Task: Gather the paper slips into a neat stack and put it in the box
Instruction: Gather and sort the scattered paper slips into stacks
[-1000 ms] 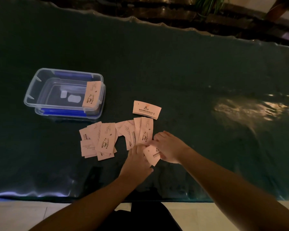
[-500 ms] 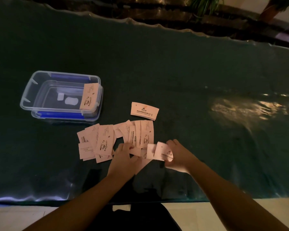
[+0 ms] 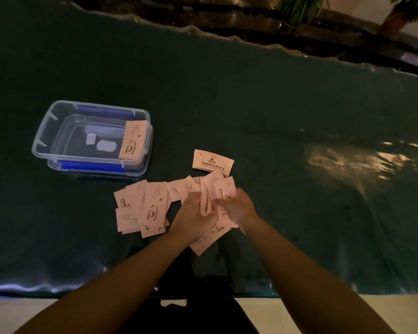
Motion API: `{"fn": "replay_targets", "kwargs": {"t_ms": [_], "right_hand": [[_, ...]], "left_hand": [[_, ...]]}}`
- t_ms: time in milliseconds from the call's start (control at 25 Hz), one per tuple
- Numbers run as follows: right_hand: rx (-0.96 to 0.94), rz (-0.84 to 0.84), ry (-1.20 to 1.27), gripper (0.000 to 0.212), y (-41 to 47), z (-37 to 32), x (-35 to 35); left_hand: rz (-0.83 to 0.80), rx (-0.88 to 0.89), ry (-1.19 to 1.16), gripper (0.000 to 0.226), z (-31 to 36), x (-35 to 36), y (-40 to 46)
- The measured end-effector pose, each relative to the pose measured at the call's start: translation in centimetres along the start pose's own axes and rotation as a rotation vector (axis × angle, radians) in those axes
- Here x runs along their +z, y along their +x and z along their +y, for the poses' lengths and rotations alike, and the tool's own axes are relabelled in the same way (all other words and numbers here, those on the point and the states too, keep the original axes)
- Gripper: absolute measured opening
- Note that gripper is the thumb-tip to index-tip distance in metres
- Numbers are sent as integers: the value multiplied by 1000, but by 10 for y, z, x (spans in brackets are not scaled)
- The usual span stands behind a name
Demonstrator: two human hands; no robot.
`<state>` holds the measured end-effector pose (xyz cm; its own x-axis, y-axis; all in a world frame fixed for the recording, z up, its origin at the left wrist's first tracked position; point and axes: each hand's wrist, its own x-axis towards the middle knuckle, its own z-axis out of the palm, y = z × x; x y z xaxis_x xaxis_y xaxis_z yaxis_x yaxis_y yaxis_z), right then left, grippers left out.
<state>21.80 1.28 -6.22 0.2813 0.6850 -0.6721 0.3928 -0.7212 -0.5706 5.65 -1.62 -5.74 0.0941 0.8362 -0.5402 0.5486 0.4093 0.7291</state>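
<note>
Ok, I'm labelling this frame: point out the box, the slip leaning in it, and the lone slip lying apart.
box point(image 3: 44, 131), head view, left wall.
leaning slip point(image 3: 132, 143), head view, middle.
lone slip point(image 3: 212, 161), head view, middle.

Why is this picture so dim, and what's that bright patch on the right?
Head view: dim room light; the patch is glare on the table's glossy cover; the wide lens bows the table edges; the hands are slightly motion-blurred over the paper slips.
</note>
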Motion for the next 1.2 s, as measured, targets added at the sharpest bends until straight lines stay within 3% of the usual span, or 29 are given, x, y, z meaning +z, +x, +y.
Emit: {"fn": "replay_targets", "kwargs": {"t_ms": [160,320,440,560,640,800,1000,1200], "right_hand": [[18,96,-103,38,6,-10,16],[69,65,-77,60,5,-16,16],[133,52,1,67,6,-12,8],[156,48,57,58,5,-3,-1],[161,47,107,54,2,2,-7],[204,19,216,48,-5,19,-17],[255,-43,390,27,-16,29,-23],[175,-158,412,24,-28,23,-13]], "left_hand": [[-9,-47,-77,58,11,6,4],[-81,-21,-61,66,14,12,5],[-138,2,-29,51,15,13,6],[-191,6,24,38,12,11,1],[-136,23,68,32,6,4,-4],[61,-42,150,50,-13,-12,-12],[-18,-90,144,69,-13,-14,-20],[-121,13,-7,37,-2,-6,-27]]}}
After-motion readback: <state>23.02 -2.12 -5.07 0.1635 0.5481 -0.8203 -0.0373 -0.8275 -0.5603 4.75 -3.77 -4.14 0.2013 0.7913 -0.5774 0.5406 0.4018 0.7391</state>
